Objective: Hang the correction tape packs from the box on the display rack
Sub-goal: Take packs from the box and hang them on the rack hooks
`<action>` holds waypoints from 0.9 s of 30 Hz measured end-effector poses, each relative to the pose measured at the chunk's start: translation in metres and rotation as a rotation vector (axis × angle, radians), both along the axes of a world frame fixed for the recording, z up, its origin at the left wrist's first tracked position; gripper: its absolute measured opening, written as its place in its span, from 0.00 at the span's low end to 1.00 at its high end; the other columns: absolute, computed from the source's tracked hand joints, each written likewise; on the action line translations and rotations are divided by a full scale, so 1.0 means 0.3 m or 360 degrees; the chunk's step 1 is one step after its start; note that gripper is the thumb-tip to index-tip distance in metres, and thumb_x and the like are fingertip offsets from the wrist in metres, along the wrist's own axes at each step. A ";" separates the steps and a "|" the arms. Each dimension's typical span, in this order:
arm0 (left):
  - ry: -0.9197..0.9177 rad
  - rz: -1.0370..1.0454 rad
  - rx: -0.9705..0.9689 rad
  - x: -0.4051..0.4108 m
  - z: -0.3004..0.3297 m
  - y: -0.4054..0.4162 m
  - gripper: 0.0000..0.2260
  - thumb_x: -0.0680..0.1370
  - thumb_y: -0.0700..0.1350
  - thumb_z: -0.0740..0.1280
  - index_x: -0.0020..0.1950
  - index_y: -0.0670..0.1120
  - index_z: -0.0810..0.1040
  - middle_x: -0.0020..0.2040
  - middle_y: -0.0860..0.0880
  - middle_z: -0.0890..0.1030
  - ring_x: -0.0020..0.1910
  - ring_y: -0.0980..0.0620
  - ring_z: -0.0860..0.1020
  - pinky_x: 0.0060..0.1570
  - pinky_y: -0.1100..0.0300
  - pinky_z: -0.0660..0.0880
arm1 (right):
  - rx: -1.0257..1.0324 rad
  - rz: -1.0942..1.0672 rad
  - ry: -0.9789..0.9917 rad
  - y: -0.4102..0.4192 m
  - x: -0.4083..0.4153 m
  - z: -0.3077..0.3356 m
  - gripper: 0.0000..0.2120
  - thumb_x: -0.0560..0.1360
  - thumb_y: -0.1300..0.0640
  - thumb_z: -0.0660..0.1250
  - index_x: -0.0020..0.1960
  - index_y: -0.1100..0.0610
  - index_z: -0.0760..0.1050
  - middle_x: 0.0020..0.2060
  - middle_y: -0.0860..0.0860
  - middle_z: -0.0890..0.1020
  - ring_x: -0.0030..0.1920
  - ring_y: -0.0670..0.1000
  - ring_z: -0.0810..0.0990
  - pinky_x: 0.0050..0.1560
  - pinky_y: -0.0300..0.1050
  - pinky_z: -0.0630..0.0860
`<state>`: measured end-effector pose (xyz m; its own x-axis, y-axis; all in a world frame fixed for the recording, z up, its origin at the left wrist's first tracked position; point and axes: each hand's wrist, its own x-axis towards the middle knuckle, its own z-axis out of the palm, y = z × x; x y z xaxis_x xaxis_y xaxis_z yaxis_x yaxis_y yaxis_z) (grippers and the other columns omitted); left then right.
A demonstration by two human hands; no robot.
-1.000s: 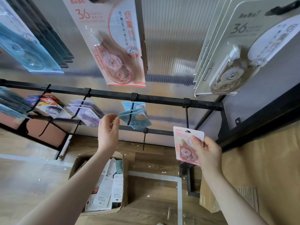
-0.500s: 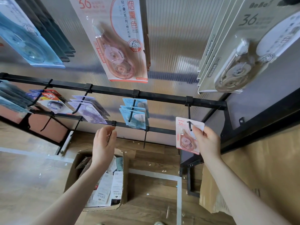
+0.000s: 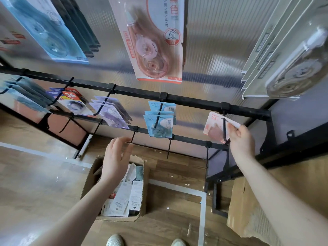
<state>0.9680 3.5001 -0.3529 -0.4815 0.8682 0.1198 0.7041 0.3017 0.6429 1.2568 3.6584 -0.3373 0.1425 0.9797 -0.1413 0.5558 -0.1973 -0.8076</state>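
My right hand (image 3: pixel 241 139) pinches a pink correction tape pack (image 3: pixel 215 126) by its right edge, with the pack threaded on the rightmost black hook (image 3: pixel 224 128) of the rack's middle bar (image 3: pixel 191 102). My left hand (image 3: pixel 116 157) hovers with relaxed fingers and holds nothing, above the open cardboard box (image 3: pixel 142 197) on the floor, which holds several white and coloured packs. Blue packs (image 3: pixel 159 121) hang on the neighbouring hook to the left.
Purple packs (image 3: pixel 110 110) and red-labelled packs (image 3: pixel 72 102) hang further left. Big pink (image 3: pixel 152 41), blue (image 3: pixel 44 31) and grey (image 3: pixel 287 50) packs hang close overhead. Bare hooks stick out of the lower bar (image 3: pixel 188 139). Flat cardboard (image 3: pixel 248 210) lies at the right; my shoes (image 3: pixel 115 240) are below.
My right hand lifted the pink pack up and slid it onto the rightmost hook. My left hand dropped from the blue packs down toward the box.
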 end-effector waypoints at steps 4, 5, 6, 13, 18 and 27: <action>0.0055 0.0019 -0.0065 -0.007 -0.001 -0.007 0.08 0.79 0.40 0.65 0.57 0.40 0.76 0.53 0.47 0.77 0.56 0.45 0.74 0.56 0.54 0.69 | 0.0048 -0.0030 -0.0096 -0.008 -0.006 -0.001 0.16 0.81 0.52 0.58 0.61 0.62 0.72 0.57 0.58 0.78 0.55 0.55 0.76 0.44 0.41 0.65; 0.0080 0.0010 -0.0074 -0.009 -0.002 -0.009 0.08 0.79 0.40 0.65 0.57 0.40 0.76 0.53 0.46 0.78 0.56 0.44 0.74 0.55 0.55 0.68 | 0.0055 -0.0027 -0.0118 -0.012 -0.007 -0.002 0.16 0.81 0.52 0.58 0.62 0.62 0.72 0.58 0.57 0.78 0.57 0.55 0.76 0.45 0.41 0.65; 0.0108 -0.0004 -0.0085 -0.010 -0.004 -0.011 0.08 0.79 0.40 0.65 0.57 0.40 0.76 0.54 0.45 0.78 0.56 0.44 0.74 0.55 0.55 0.68 | 0.0058 -0.0019 -0.0145 -0.015 -0.008 -0.004 0.16 0.80 0.52 0.58 0.63 0.62 0.72 0.59 0.57 0.77 0.58 0.55 0.76 0.46 0.41 0.65; 0.0182 -0.0020 -0.0185 -0.010 -0.014 -0.029 0.12 0.79 0.46 0.62 0.57 0.40 0.77 0.55 0.43 0.78 0.57 0.41 0.74 0.56 0.51 0.68 | 0.0082 0.0049 -0.0333 -0.045 0.000 -0.033 0.17 0.79 0.54 0.61 0.65 0.60 0.70 0.60 0.58 0.75 0.58 0.56 0.76 0.46 0.44 0.72; 0.0242 -0.0021 -0.0209 -0.010 -0.024 -0.051 0.10 0.79 0.41 0.66 0.58 0.40 0.77 0.56 0.43 0.78 0.58 0.41 0.74 0.57 0.50 0.69 | -0.0018 0.0081 -0.0404 -0.077 0.007 -0.046 0.23 0.79 0.50 0.61 0.71 0.59 0.65 0.64 0.59 0.72 0.62 0.58 0.74 0.54 0.50 0.74; 0.0282 -0.0001 -0.0265 -0.065 -0.042 -0.139 0.10 0.78 0.42 0.65 0.59 0.42 0.76 0.58 0.45 0.77 0.59 0.44 0.73 0.58 0.52 0.68 | -0.0015 0.0251 -0.0503 -0.175 -0.083 -0.089 0.22 0.79 0.50 0.61 0.69 0.58 0.67 0.63 0.59 0.73 0.61 0.58 0.74 0.53 0.50 0.74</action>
